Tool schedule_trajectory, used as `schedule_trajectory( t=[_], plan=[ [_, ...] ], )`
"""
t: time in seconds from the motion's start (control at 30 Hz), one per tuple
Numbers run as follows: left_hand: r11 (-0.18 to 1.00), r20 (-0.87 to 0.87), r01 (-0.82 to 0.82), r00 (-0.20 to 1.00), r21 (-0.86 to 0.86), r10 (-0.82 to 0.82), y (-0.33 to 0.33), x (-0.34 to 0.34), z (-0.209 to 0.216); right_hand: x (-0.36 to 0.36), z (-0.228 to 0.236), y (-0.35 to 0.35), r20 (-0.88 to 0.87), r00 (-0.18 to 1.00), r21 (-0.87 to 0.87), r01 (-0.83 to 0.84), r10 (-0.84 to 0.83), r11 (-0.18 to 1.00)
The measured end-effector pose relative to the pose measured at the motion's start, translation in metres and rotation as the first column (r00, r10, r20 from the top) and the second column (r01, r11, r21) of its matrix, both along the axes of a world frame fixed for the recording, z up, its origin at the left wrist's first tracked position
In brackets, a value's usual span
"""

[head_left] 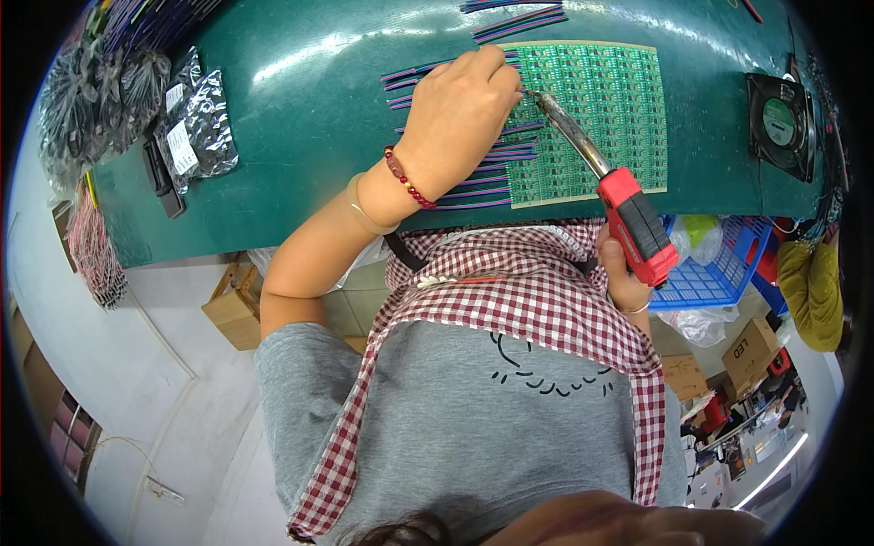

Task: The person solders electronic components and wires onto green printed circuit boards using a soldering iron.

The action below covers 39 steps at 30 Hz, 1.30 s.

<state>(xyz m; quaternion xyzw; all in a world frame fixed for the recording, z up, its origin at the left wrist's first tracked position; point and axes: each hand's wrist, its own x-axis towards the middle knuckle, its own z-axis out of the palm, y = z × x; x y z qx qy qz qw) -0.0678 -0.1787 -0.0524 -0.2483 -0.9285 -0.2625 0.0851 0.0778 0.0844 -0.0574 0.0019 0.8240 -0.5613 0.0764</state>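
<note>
My right hand [625,280] is wrapped round the handle of a red and black soldering gun [635,227]. Its long metal barrel slants up and left over a panel of green circuit boards [605,118], and the tip is close to my left fingertips. My left hand [466,107] has its fingers pinched together at the panel's left edge; whatever lies between them is hidden. Beneath and beside that hand, several striped ribbon wires [473,188] run to the left edge of the panel, some overlapping the boards.
More ribbon wires [519,24] lie at the far edge of the green table [300,136]. Black plastic bags [202,127] and bundled wires sit at the left. A black fan [780,126] stands at the right. Below the table edge is a blue basket [706,273].
</note>
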Motion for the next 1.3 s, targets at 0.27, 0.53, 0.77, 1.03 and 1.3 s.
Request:
schedule_trajectory(
  t=[0.27, 0.53, 0.77, 1.03, 1.3],
  plan=[
    [1.0, 0.001, -0.002, 1.0, -0.013, 0.002, 0.0, 0.0, -0.001, 0.01, -0.003, 0.001, -0.019, 0.998, -0.146, 0.064, -0.067, 0.987],
    [0.999, 0.002, -0.004, 1.0, -0.038, 0.004, 0.0, 0.001, 0.002, 0.0, 0.008, -0.006, -0.002, 0.999, -0.257, 0.045, -0.047, 0.965],
    [1.0, 0.016, -0.013, 1.0, 0.019, 0.012, -0.001, 0.001, 0.003, 0.001, 0.007, -0.012, 0.111, 0.993, -0.32, 0.08, -0.046, 0.944],
    [1.0, 0.01, -0.005, 1.0, -0.006, 0.005, -0.001, 0.001, -0.002, 0.003, -0.003, -0.005, 0.087, 0.995, -0.205, 0.073, -0.056, 0.976],
    [1.0, 0.004, 0.005, 1.0, 0.007, -0.005, -0.002, 0.001, -0.001, 0.005, -0.013, 0.002, 0.046, 0.999, -0.105, 0.012, -0.007, 0.994]
  ],
)
